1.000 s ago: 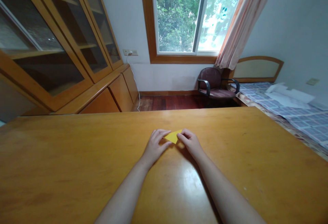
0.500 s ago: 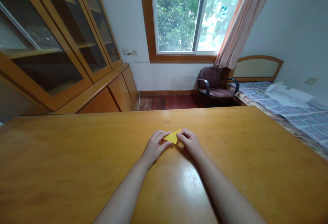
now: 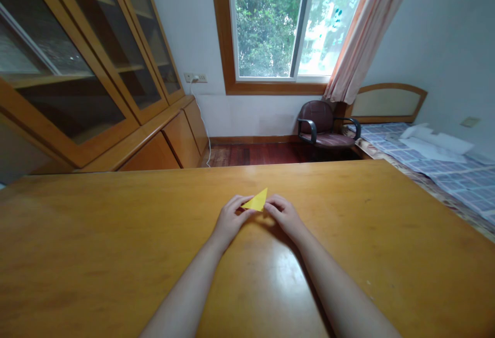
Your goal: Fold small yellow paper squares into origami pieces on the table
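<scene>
A small piece of folded yellow paper (image 3: pixel 257 202), triangular in outline, is held between my two hands just above the wooden table (image 3: pixel 116 255). My left hand (image 3: pixel 234 218) grips its left side, with the thumb along the near edge and the fingers behind. On the other side, my right hand (image 3: pixel 283 211) is closed, its thumb and fingertips pinching the paper's right lower edge. One pointed corner sticks up between the hands. The fingertips behind the paper are partly hidden.
Beyond the table's far edge stands a dark red armchair (image 3: pixel 319 124) beneath the window (image 3: pixel 266 23). Glass-door cabinets (image 3: pixel 96 44) line the left. At right, a bed (image 3: pixel 456 173) with a checked cover holds white sheets (image 3: pixel 436 142). A white cord (image 3: pixel 201 113) hangs from the wall socket.
The yellow paper has turned and shifted slightly left, its point now standing up between the hands. My right fingers have moved from its upper right corner to its lower right edge.
</scene>
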`<move>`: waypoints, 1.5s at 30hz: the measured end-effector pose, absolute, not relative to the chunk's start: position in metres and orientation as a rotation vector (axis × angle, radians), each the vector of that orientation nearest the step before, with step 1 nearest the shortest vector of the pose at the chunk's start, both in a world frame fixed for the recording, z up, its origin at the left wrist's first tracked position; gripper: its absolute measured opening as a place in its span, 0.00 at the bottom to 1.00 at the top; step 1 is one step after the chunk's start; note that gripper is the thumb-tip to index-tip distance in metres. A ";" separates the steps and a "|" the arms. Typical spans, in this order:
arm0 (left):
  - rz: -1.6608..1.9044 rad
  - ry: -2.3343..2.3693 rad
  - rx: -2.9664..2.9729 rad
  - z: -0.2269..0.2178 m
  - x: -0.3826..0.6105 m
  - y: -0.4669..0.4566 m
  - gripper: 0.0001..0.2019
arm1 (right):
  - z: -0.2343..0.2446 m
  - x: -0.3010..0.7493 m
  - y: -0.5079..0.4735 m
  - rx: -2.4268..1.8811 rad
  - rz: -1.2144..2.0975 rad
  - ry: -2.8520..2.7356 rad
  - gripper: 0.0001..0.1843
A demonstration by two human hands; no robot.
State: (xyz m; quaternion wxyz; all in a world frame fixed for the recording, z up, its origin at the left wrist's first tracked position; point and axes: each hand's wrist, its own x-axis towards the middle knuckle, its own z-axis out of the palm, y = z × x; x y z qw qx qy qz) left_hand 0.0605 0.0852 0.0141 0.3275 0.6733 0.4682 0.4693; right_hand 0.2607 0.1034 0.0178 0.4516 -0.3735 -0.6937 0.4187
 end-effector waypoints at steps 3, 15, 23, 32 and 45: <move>1.238 1.241 1.747 0.015 0.060 0.086 0.16 | 0.015 0.260 0.105 -0.927 1.037 -1.735 0.10; 1.234 1.235 1.706 0.017 0.060 0.085 0.14 | 0.009 0.260 0.108 -0.914 1.024 -1.753 0.05; 1.247 1.242 1.685 0.019 0.060 0.084 0.14 | 0.016 0.259 0.104 -0.924 1.035 -1.751 0.06; 1.240 1.242 1.727 0.019 0.059 0.085 0.13 | 0.014 0.259 0.103 -0.923 1.003 -1.741 0.09; 1.243 1.360 1.718 0.015 0.060 0.085 0.14 | 0.021 0.256 0.095 -0.918 0.991 -1.919 0.07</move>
